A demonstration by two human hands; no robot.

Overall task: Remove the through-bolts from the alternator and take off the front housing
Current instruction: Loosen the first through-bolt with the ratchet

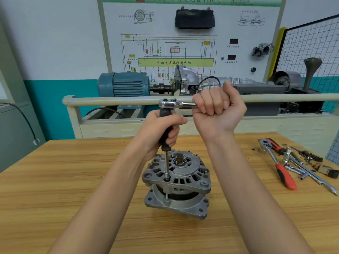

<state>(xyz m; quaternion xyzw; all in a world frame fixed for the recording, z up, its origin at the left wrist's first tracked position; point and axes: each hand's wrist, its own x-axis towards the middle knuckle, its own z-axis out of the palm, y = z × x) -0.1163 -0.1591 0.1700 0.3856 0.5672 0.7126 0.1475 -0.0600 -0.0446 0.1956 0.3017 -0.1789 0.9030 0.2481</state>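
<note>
I see the alternator (177,182) standing shaft-up in the middle of the table (55,189), directly below both hands, front housing (183,173) on top. The extension (166,143) runs vertically, its long axis straight up and down, socket (167,177) seated on a through-bolt (166,196) at the housing's near-left edge. A short length of that bolt's shank shows in the gap between the housing and the rear part, so I judge it partly backed out, though I can't be sure. My left hand (161,129) is wrapped around the extension's black grip, right above the bolt, and is the nearer hand to it. My right hand (218,105) is fisted tight on the ratchet (176,104) handle, which lies level and points right from the head; the head sits on top of the extension. So the next swing turns about the vertical axis while the left hand keeps the column plumb over the bolt. Counts: one alternator, one ratchet in hand, one extension, one bolt engaged; I think another bolt head (204,183) sits at the right front of the housing, others I can't tell. To the right on the table lie spare tools (293,162), including two red-handled ones; small bits are too jumbled to count. Behind stands a trainer bench (183,52) with one blue motor (124,86).
</note>
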